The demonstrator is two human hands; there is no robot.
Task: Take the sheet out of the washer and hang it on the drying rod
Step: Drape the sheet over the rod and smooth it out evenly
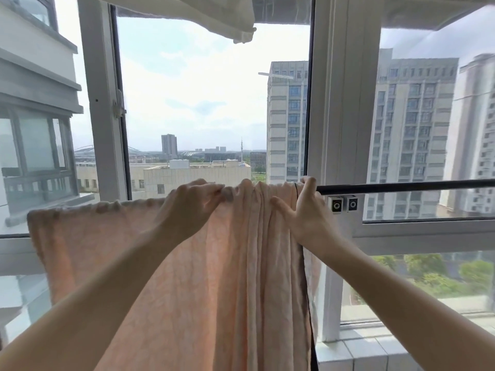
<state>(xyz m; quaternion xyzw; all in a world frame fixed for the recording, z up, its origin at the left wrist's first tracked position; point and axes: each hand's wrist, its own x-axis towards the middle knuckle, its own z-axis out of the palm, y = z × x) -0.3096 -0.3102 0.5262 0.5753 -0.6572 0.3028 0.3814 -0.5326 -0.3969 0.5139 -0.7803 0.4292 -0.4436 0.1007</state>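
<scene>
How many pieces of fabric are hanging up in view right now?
2. The pink sheet draped over the drying rod at centre, held by both hands; a white cloth overhead at the top edge. More may hang out of frame.

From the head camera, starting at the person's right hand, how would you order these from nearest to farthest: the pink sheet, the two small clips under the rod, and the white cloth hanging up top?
From the right hand:
1. Pink sheet, gripped by it.
2. Two small clips, just to its right under the drying rod.
3. White cloth, far above, at the top.

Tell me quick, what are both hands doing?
Left hand: closed, pinching the pink sheet at its top.
Right hand: gripping bunched sheet by the rod.
</scene>
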